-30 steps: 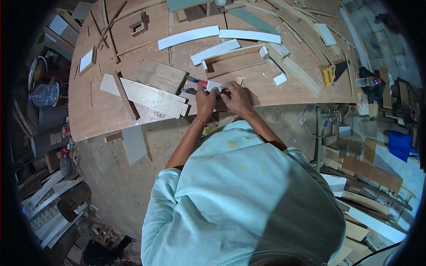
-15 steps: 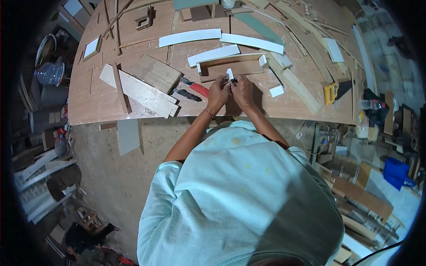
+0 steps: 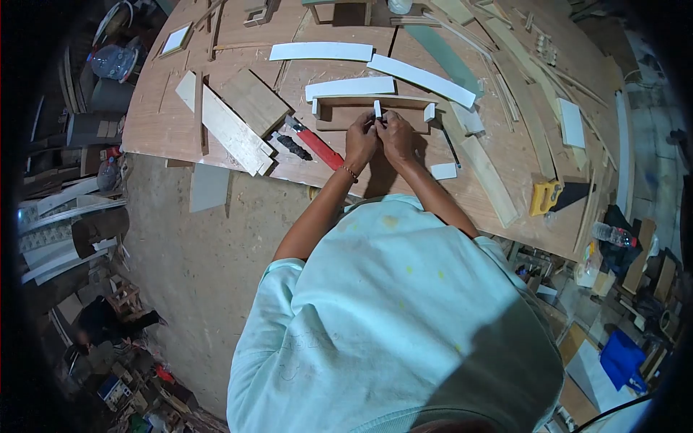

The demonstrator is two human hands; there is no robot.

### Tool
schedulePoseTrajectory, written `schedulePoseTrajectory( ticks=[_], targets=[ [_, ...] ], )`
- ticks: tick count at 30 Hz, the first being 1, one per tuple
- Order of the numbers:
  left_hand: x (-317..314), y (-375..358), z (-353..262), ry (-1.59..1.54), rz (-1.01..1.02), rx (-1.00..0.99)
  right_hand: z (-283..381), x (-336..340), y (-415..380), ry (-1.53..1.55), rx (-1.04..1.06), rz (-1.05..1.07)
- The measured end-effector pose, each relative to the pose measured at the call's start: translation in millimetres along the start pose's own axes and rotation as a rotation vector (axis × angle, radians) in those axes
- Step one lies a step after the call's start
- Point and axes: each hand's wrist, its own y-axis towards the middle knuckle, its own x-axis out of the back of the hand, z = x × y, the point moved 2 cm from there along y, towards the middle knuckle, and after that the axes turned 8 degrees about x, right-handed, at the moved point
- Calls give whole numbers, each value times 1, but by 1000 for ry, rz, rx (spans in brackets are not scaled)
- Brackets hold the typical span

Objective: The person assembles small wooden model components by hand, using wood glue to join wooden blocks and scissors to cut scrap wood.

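Note:
My left hand [image 3: 360, 143] and my right hand [image 3: 398, 138] meet at the front of a shallow wooden frame [image 3: 346, 115] with white-faced ends. Fingers of both are pinched together around a small white-faced wood piece [image 3: 377, 108], which stands upright between them; its lower part is hidden by the fingertips. A red-handled tool [image 3: 319, 148] lies just left of my left wrist, beside a dark, knobbly object [image 3: 292, 147]. To the right of my right hand are a thin dark rod [image 3: 451, 148] and a small white block [image 3: 443, 171].
White strips [image 3: 321, 51] lie behind the frame. Boards [image 3: 224, 123] rest at the left of the table [image 3: 289, 169]. A yellow-handled saw [image 3: 546, 197] lies near the right edge, by a long pale strip [image 3: 491, 180]. A person in dark clothing [image 3: 108, 321] is low at the far left.
The view has turned and shifted, so the table sits tilted and higher in the frame. Both hands stay together at the small piece by the wooden frame.

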Motion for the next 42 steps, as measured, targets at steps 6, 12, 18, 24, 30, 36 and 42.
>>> schedulePoseTrajectory(
  ticks=[6,12,18,24,30,36,42],
  targets=[
    [-2,6,6,-9,-32,37,-1,0,4,8,32,4],
    [1,4,-1,-57,-25,61,2,-1,5,-52,67,-38],
    [4,0,-10,-22,-23,38,6,0,5,-81,64,-55],
    [7,3,4,-33,-48,37,10,-4,4,-36,30,-6],
    [12,-1,-4,21,-41,45,10,-7,5,-92,54,-33],
    [10,1,-3,-30,-36,71,6,-10,5,-129,26,-4],
    [8,1,-4,-37,-36,64,10,-7,6,-106,60,-68]
  ],
)
